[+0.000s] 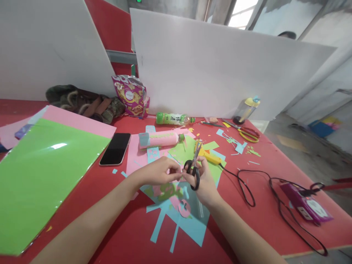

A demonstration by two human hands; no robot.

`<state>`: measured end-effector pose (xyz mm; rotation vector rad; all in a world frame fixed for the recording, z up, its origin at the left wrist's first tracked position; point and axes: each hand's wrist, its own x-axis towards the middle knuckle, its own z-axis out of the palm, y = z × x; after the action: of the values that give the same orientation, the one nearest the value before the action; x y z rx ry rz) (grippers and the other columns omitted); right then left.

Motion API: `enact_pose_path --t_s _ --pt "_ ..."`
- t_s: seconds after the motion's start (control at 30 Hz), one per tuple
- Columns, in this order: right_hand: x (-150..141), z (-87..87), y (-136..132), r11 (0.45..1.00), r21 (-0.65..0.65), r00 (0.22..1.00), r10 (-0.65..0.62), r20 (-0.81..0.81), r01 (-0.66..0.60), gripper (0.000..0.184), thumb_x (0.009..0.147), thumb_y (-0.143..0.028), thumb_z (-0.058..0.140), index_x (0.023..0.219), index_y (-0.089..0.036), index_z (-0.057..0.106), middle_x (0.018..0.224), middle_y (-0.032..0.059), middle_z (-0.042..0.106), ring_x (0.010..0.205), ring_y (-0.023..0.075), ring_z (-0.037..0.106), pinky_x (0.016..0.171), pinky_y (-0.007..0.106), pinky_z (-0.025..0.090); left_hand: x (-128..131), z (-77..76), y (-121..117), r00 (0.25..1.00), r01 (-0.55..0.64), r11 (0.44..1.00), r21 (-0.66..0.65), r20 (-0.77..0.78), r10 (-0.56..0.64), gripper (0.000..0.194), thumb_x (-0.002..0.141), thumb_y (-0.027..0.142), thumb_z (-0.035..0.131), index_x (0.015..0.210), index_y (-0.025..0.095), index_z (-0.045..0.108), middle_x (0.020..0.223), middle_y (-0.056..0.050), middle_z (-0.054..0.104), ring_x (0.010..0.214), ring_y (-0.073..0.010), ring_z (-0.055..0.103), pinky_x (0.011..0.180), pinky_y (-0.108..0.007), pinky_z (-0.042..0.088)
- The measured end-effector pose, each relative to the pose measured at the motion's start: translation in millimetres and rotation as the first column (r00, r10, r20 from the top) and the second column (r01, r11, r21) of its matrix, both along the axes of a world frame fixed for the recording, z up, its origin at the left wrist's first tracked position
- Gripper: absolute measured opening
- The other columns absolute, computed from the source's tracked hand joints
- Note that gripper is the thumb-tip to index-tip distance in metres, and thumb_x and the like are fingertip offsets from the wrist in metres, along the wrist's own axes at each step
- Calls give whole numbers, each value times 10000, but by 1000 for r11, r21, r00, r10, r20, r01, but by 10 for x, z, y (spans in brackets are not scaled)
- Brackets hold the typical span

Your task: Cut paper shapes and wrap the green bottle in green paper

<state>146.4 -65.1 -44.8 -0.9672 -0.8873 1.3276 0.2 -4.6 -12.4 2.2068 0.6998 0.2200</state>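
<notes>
My right hand [205, 181] is closed on a pair of black-handled scissors [195, 170], whose blades point up and away from me. Its thumb and fingertips meet those of my left hand [162, 171], which is closed in a pinch; whatever lies between the fingertips is too small to make out. Below both hands are cut paper pieces, among them a pink paper disc [184, 208], on a light blue sheet [192, 229]. Just beyond them lies a yellow hot glue gun [210, 157], and a bottle wrapped in pink paper [162, 139] rests on its side.
Green sheets in plastic [52, 161] and a phone [114, 149] lie left. Behind are a snack bag [132, 96], a green-labelled bottle [174, 118] and red-and-yellow-handled pliers [249, 134]. A black cord [242, 187] runs near a purple power strip [306, 203]. White boards [220, 73] border the red table.
</notes>
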Motion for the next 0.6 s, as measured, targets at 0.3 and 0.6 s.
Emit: enact_pose_path --t_s 0.3,0.6 --pt "-9 23 12 996 -88 1000 -17 -22 15 450 527 -92 674 789 -249 344 695 -78 477 581 76 513 564 218 446 -52 58 36 992 -124 992 20 30 124 267 763 280 429 564 133 530 545 1 532 545 -96 465 552 -199 351" --pt "-92 -29 -38 981 -141 991 126 -39 -131 380 572 -236 691 743 -243 353 639 -73 407 519 78 455 464 202 396 -126 126 107 862 -466 883 -57 197 468 253 769 322 415 604 140 474 574 16 481 577 -100 448 550 -203 360"
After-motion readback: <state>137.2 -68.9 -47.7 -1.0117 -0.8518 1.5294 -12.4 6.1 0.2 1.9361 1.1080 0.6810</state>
